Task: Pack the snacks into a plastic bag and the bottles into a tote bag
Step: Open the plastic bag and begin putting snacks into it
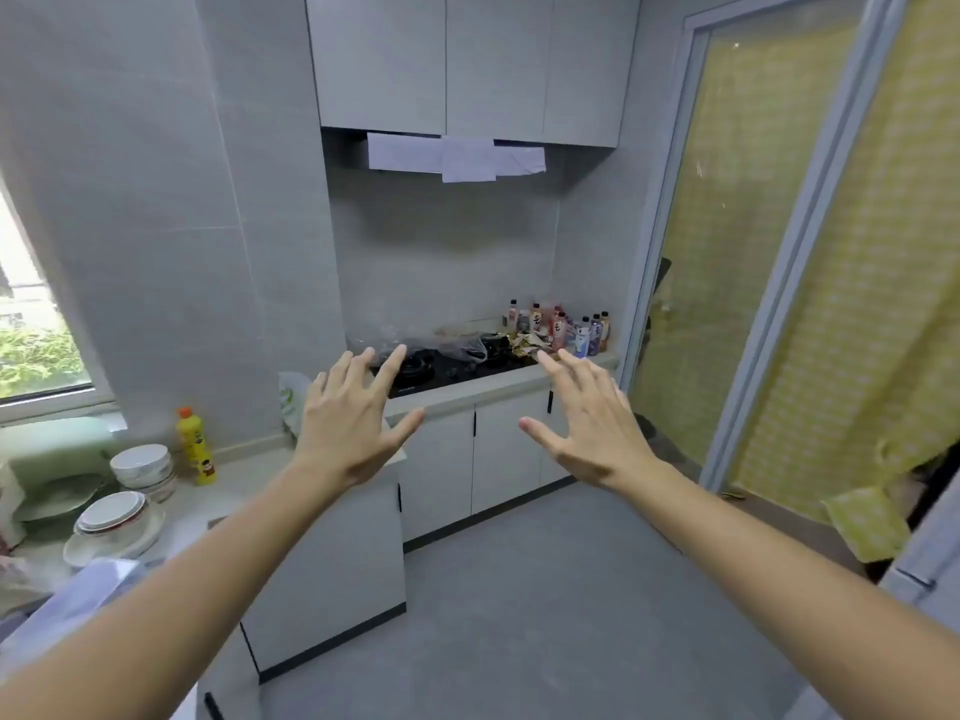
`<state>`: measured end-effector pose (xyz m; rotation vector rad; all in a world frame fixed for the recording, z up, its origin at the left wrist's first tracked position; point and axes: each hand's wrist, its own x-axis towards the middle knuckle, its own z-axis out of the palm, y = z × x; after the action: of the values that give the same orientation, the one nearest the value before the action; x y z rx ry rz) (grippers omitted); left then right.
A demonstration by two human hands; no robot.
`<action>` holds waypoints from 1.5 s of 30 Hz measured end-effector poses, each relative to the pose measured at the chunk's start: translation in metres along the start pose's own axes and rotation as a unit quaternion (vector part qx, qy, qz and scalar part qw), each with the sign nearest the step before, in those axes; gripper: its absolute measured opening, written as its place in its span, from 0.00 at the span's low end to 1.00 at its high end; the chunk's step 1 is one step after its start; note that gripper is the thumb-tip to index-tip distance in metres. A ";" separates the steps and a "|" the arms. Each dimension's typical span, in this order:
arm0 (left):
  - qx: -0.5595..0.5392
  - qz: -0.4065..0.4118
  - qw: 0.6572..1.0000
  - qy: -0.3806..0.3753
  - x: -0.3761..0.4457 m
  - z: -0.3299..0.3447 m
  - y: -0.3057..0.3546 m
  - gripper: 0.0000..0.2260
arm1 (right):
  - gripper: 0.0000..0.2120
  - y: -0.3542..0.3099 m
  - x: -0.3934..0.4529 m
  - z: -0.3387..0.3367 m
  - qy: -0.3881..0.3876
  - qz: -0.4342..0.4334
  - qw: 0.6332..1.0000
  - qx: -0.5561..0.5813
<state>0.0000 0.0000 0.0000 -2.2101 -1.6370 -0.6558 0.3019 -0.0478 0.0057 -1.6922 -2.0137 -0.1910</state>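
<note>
Several drink bottles [558,327] stand in a cluster at the far right end of the counter. Gold-wrapped snacks [525,345] lie in a loose pile just left of them. A clear plastic bag [452,345] sprawls over the black stove. My left hand [350,420] and my right hand [589,420] are stretched forward in the air with fingers spread, holding nothing, well short of the counter. No tote bag is visible.
The black stove [441,371] is set into the counter [498,387] ahead. On the left counter stand stacked bowls and plates [124,496] and a yellow bottle [195,446]. A glass door with yellow curtain [769,252] is at right. Grey floor [545,615] lies between.
</note>
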 end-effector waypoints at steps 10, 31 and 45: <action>-0.043 0.039 0.998 -0.027 0.100 0.106 0.064 0.36 | 0.39 0.116 0.078 0.053 0.017 0.019 0.999 0.048; -0.079 0.011 0.995 -0.058 0.356 0.330 0.132 0.35 | 0.38 0.327 0.304 0.194 -0.046 0.057 0.994 0.080; -0.071 0.016 0.992 -0.108 0.572 0.524 0.069 0.34 | 0.38 0.431 0.524 0.319 -0.080 0.080 0.993 0.023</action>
<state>0.2951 0.7078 -0.1375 -2.4787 -1.6996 -0.5577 0.5690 0.6415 -0.1202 -1.8822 -1.9653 0.0466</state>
